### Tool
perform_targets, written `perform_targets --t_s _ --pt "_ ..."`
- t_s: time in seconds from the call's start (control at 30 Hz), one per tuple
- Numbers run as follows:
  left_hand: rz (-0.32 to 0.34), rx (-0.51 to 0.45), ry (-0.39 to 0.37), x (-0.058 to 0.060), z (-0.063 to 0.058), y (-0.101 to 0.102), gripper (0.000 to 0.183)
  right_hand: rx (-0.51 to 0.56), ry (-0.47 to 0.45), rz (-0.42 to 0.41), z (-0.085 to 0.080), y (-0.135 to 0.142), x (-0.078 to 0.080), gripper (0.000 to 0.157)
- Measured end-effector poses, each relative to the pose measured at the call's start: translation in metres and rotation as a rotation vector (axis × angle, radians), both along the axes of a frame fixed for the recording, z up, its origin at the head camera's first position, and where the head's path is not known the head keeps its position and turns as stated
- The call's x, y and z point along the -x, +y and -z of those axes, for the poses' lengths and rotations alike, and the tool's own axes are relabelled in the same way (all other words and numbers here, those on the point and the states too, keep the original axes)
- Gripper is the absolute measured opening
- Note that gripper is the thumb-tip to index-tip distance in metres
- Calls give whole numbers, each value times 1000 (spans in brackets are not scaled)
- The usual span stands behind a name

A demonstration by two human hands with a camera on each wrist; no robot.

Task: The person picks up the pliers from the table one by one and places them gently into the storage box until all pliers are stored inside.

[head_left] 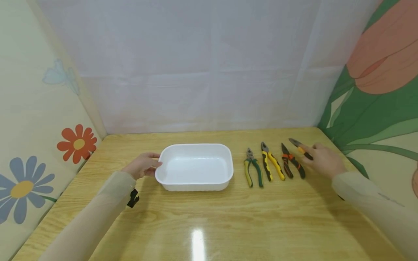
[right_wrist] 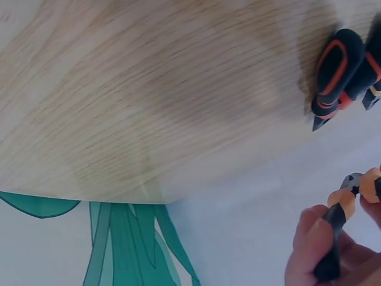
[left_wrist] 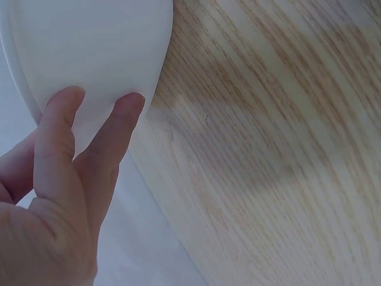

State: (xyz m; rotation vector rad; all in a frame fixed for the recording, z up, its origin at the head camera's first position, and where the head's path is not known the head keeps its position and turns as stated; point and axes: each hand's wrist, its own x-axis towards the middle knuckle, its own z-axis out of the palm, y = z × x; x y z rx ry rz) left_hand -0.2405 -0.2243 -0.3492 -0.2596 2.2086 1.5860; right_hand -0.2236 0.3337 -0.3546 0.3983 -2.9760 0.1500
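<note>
Holding orange pliers (head_left: 297, 143) in right grip (head_left: 323, 159); pinching white tray (head_left: 195, 187) with left grip (head_left: 141, 165); leaving green pliers (head_left: 249, 158), yellow pliers (head_left: 265, 151), red-trimmed pliers (head_left: 286, 156) ungripped right of tray.

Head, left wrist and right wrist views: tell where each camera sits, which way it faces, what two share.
Head: on the head, facing forward and down at table, white tub and pliers; both sleeves, left grip and right grip show.
Left wrist: on that wrist, facing the tub's end; left grip shows.
Right wrist: on that wrist, facing table and pliers; right grip shows, holding one pair.
Shared: head and left wrist show the tub.
</note>
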Motion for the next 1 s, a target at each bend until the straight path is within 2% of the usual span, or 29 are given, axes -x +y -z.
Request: perform_targets --t_s 0.23,0.4,0.63,1.0 --pt "16 -1 10 1 -1 1 54 9 52 -25 -3 -8 -2 51" --pt "4 1 5 2 -1 1 53 39 102 -46 -5 -17 -7 48" --pt "1 -2 7 0 0 1 53 59 99 -39 -9 -30 -9 47" --pt "2 -6 8 0 0 0 53 64 182 -125 -12 -41 -9 46"
